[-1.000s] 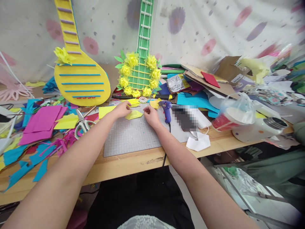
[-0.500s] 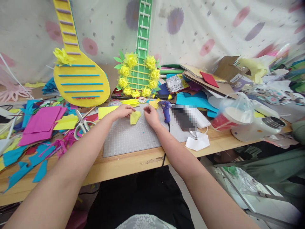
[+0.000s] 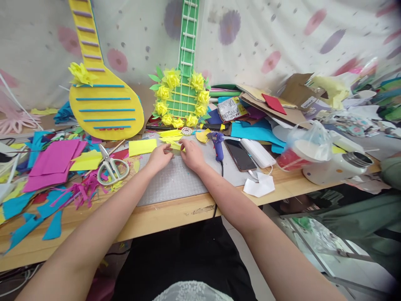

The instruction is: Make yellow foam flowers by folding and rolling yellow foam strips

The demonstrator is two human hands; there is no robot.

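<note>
A small piece of yellow paper point(image 3: 176, 146) shows between my two hands, over the grey cutting mat point(image 3: 173, 186). My left hand point(image 3: 160, 158) is closed on its left side, fingertips curled at the edge. From the other side, my right hand point(image 3: 192, 155) pinches the same piece near its right edge. The fingers partly cover the paper, so its full shape is hidden. Just behind it lies a small stack of yellow paper strips point(image 3: 171, 133). A yellow paper rectangle point(image 3: 142, 147) rests left of my left hand.
Right of my right hand stand a purple glue gun point(image 3: 217, 146), a phone point(image 3: 240, 155) and a white power bank point(image 3: 257, 153). Scissors point(image 3: 112, 170) lie among paper scraps on the left. Behind are a yellow paper instrument point(image 3: 108, 109) and a green flower-trimmed one point(image 3: 182, 104).
My right hand has moved left to the yellow paper, which it was apart from before. The folded piece has shifted slightly up and left, and my left hand has come lower.
</note>
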